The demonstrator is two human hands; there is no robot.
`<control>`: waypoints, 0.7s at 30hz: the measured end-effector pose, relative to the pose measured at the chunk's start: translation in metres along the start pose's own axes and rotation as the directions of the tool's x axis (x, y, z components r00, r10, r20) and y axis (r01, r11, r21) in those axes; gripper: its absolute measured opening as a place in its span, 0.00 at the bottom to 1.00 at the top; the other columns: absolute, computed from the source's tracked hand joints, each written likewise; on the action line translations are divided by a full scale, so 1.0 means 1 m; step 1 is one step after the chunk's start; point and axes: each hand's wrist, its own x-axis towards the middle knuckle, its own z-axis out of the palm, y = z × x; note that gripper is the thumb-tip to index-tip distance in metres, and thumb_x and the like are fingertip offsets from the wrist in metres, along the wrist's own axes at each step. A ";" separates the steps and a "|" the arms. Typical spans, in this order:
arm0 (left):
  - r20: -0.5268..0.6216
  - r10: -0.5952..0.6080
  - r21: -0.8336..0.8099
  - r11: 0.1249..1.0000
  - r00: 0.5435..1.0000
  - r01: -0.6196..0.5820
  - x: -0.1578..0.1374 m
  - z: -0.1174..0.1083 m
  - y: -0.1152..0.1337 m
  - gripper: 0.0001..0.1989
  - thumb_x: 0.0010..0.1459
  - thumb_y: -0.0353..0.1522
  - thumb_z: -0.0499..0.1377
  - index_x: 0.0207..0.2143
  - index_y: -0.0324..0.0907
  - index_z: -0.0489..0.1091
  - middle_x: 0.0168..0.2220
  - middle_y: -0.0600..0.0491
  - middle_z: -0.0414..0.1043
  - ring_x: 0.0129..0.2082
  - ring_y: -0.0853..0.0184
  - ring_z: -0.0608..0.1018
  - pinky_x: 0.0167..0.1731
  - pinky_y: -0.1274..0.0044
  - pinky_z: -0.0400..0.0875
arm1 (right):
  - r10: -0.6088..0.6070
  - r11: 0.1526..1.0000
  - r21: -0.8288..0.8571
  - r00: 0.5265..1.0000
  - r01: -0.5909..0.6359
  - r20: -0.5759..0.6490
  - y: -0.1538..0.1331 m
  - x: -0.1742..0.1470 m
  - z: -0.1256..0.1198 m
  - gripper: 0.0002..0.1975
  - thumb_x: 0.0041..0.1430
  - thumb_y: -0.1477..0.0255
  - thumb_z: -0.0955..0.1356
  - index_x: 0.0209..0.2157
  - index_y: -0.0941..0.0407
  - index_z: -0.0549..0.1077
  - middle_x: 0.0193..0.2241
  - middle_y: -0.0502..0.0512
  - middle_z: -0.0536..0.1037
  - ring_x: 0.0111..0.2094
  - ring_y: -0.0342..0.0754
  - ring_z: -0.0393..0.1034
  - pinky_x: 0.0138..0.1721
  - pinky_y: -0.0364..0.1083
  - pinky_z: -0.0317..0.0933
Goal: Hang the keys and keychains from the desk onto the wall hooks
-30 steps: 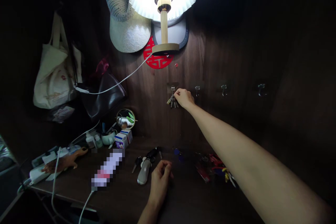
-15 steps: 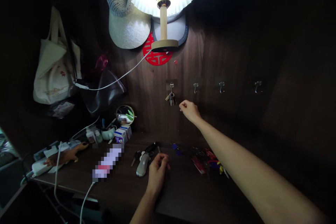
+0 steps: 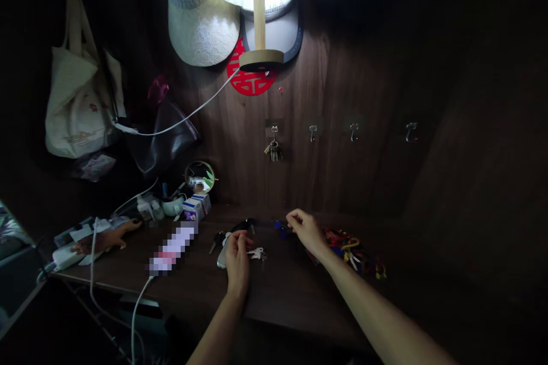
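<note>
My left hand (image 3: 238, 256) lies low over a bunch of keys on the shelf, its fingers curled; whatever they hold, if anything, is hidden. A silver oval fob (image 3: 221, 259) shows to its left, partly covered, and silver keys (image 3: 257, 253) stick out to its right. Black keys (image 3: 218, 239) lie just beyond. My right hand (image 3: 307, 232) is low above the shelf, fingertips pinched together beside blue key tags (image 3: 281, 229). Under and right of it lies a colourful tangle of keys and cords (image 3: 349, 245). Another bunch of keys (image 3: 274, 151) hangs on the leftmost wall hook (image 3: 274, 129).
Three more hooks (image 3: 354, 131) line the wall to the right. A lit lamp (image 3: 260, 23) hangs above, with caps (image 3: 205, 28) behind it. Bags (image 3: 81, 102) hang at left. Boxes (image 3: 197, 207), a round mirror (image 3: 200, 177) and a cabled, blurred-out object (image 3: 173, 248) occupy the shelf's left.
My right hand has come down from beside the hanging keys to the blue tags. My left hand has shifted left over the silver fob. The view has tilted slightly down.
</note>
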 end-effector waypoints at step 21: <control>0.126 0.060 0.273 0.957 0.990 -0.093 0.001 0.001 -0.009 0.12 0.51 0.26 0.47 0.34 0.41 0.69 0.34 0.50 0.74 0.35 0.65 0.75 0.38 0.73 0.69 | -0.139 0.875 -0.390 0.922 0.286 0.362 -0.004 -0.061 0.036 0.10 0.56 0.74 0.64 0.38 0.50 0.73 0.40 0.51 0.73 0.46 0.49 0.63 0.46 0.50 0.54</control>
